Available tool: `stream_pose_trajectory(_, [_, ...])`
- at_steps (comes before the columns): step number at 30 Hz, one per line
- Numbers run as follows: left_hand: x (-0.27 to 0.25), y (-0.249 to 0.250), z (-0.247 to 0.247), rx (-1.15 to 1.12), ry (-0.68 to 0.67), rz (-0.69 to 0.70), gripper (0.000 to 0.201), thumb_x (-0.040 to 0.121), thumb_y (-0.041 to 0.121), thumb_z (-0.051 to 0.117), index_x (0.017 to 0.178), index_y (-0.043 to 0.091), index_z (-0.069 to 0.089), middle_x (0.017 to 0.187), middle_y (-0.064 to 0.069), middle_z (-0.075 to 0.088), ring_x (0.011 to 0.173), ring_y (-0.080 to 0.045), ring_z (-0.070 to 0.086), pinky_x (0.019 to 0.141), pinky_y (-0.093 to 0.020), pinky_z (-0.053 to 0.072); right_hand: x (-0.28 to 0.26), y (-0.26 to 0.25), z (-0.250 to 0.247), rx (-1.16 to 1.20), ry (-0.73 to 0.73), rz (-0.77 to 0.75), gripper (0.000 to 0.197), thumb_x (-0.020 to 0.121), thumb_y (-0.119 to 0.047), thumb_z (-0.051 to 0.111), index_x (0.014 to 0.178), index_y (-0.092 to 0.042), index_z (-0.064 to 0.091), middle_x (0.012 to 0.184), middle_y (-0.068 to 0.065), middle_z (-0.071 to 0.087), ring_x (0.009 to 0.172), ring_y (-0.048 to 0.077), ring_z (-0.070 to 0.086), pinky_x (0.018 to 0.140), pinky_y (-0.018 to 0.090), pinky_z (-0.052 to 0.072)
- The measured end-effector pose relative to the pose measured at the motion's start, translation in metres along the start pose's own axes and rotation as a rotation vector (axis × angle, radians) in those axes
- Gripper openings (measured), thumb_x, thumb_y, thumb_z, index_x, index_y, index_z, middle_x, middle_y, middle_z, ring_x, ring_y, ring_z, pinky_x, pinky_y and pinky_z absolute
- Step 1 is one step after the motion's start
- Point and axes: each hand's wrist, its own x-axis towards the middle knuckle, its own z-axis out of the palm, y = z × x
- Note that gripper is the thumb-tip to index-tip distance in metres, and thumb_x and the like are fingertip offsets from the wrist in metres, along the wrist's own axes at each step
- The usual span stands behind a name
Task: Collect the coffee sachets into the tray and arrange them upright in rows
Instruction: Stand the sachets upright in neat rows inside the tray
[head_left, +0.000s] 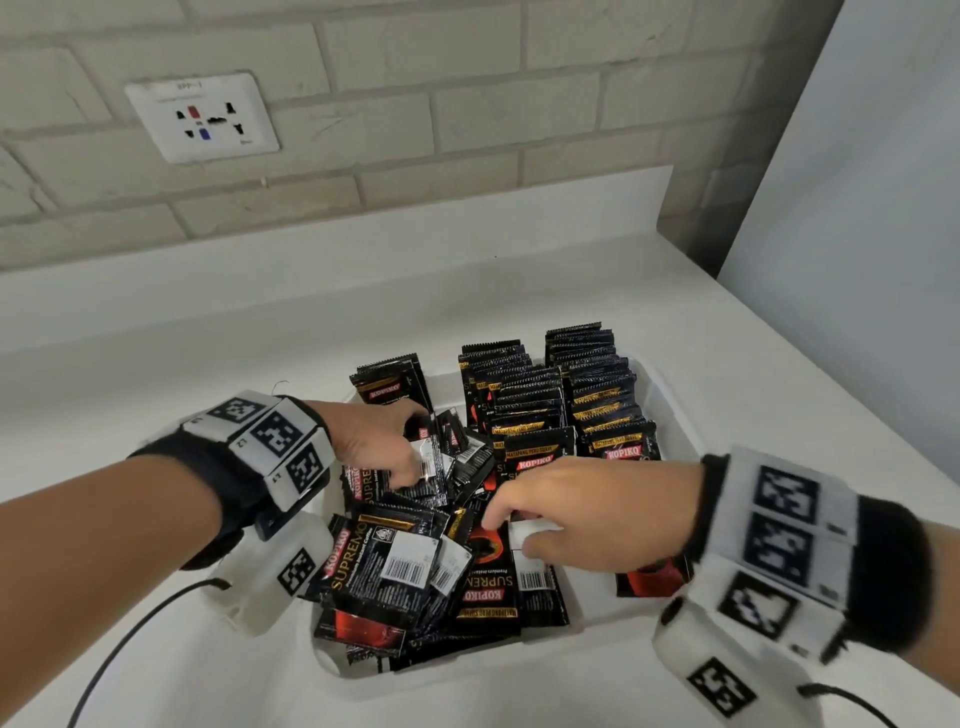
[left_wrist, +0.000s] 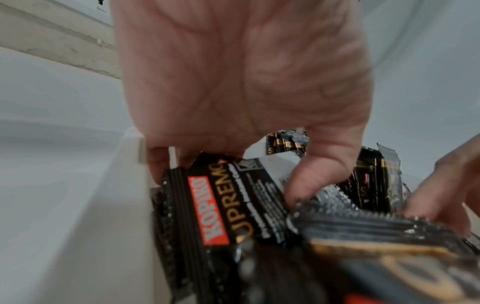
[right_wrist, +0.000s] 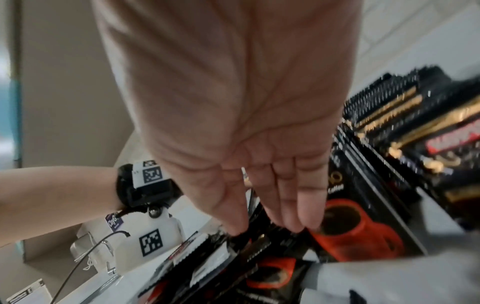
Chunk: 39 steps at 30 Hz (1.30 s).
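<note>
**Still a loose heap in the near half of the tray**

Already the far right of the white tray (head_left: 670, 410) holds upright rows (head_left: 582, 395) of black coffee sachets, serrated top edges up, long axes vertical, printed faces toward the near side. One lone upright sachet (head_left: 392, 387) stands at the far left. The near and left part holds a loose heap (head_left: 415, 561) lying flat or slanted; long axes run every way, some logos upside down, some barcode side up.

Left hand (head_left: 376, 444): fingers curled into the heap near the left wall, thumb (left_wrist: 303, 183) and fingers pinching a sachet (left_wrist: 228, 197) whose long axis runs near-to-far, logo end toward the near side.

Right hand (head_left: 587, 514): fingers straight and together, tips (right_wrist: 293, 220) dipping between flat sachets in the near middle. No grip seen there; thumb contact is unclear.

Risks, as judged:
- Slick foil; a pinch could lift two or drop one.
- Pulling from under the pile may spill pieces over the near rim onto the tabletop (head_left: 208, 364).
- The right forearm sits close to the standing rows; a sideways brush could topple them domino-fashion.
- The lone sachet has no neighbours and could fall.
</note>
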Motion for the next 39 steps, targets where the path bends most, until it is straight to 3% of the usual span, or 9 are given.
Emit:
stream_pose_trajectory(4, [-0.002,0.001,-0.001,-0.025,-0.008,-0.003,0.089,0.082,0.0,0.059,0.149,0.013,0.003,0.147,-0.016,0.031,0.132,-0.029,0.033,0.107,-0.036,0.032,0.021,-0.005,-0.001,0.047,-0.062,0.034,0.036,0.094,-0.012,0.039,0.126,-0.026,0.047,0.072,-0.019,0.035,0.061,-0.002,0.038,0.051,0.011,0.032])
stream_pose_trajectory(10, [-0.001,0.003,-0.004,-0.03,-0.024,0.053,0.061,0.085,-0.007,0.051,0.141,-0.003,0.028,0.11,-0.009,0.049,0.107,-0.021,0.05,0.064,0.004,0.034,0.033,-0.011,0.003,0.088,-0.073,0.056,0.032,0.093,-0.014,0.042,0.122,-0.026,0.05,0.079,-0.019,0.029,0.085,0.006,0.045,0.068,0.018,0.038])
stream_pose_trajectory(13, [-0.001,0.002,-0.006,-0.023,-0.023,0.071,0.064,0.084,-0.004,0.053,0.142,-0.002,0.026,0.135,-0.018,0.044,0.118,-0.023,0.043,0.092,-0.014,0.034,0.034,-0.013,0.005,0.122,-0.09,0.061,0.03,0.093,-0.012,0.04,0.119,-0.023,0.051,0.089,-0.009,0.044,0.127,0.018,0.039,0.098,0.032,0.039])
stream_pose_trajectory(18, [-0.004,0.004,-0.01,-0.03,-0.136,0.098,0.035,0.079,-0.004,0.055,0.114,-0.006,0.05,0.099,-0.014,0.047,0.079,-0.015,0.048,0.06,-0.006,0.042,0.038,-0.017,0.004,0.15,-0.083,0.043,0.028,0.093,-0.008,0.038,0.114,-0.021,0.052,0.109,0.0,0.041,0.099,0.014,0.04,0.078,0.025,0.035])
stream_pose_trajectory(23, [-0.002,0.001,-0.016,-0.012,-0.144,0.088,0.024,0.078,0.001,0.064,0.1,0.007,0.056,0.087,-0.001,0.061,0.08,-0.013,0.056,0.08,-0.027,0.044,0.036,-0.017,0.003,0.139,-0.098,0.044,0.032,0.092,-0.004,0.035,0.114,-0.019,0.053,0.127,0.002,0.043,0.115,0.019,0.042,0.085,0.028,0.037])
stream_pose_trajectory(26, [-0.004,0.002,-0.021,0.038,-0.153,0.076,0.03,0.082,0.005,0.065,0.109,0.012,0.054,0.112,-0.005,0.063,0.102,-0.017,0.058,0.1,-0.031,0.038,0.035,-0.017,0.003,0.147,-0.088,0.051,0.03,0.091,-0.004,0.035,0.107,-0.021,0.053,0.128,0.001,0.044,0.115,0.02,0.043,0.093,0.031,0.04])
stream_pose_trajectory(29, [-0.007,0.001,-0.025,0.068,-0.129,0.065,0.053,0.081,0.01,0.068,0.128,0.007,0.045,0.131,-0.004,0.053,0.124,-0.021,0.047,0.104,-0.028,0.031,0.033,-0.017,0.003,0.171,-0.064,0.042,0.029,0.091,-0.003,0.033,0.105,-0.022,0.051,0.108,-0.008,0.048,0.095,0.009,0.048,0.077,0.022,0.042])
stream_pose_trajectory(32, [-0.006,-0.006,-0.029,-0.006,-0.157,0.11,0.035,0.076,0.005,0.072,0.106,0.016,0.056,0.102,0.004,0.067,0.096,-0.013,0.061,0.093,-0.025,0.045,0.033,-0.016,0.002,0.187,-0.034,0.058,0.029,0.092,-0.004,0.033,0.106,-0.022,0.052,0.078,-0.018,0.033,0.062,-0.001,0.036,0.05,0.014,0.028])
stream_pose_trajectory(39, [-0.006,-0.011,-0.027,-0.148,-0.114,0.173,0.028,0.074,-0.006,0.07,0.087,0.017,0.058,0.071,0.01,0.071,0.068,-0.005,0.067,0.069,-0.019,0.054,0.03,-0.015,0.0,0.258,0.036,0.058,0.024,0.092,-0.004,0.035,0.095,-0.025,0.047,0.07,-0.012,0.037,0.054,0.001,0.036,0.041,0.012,0.031])
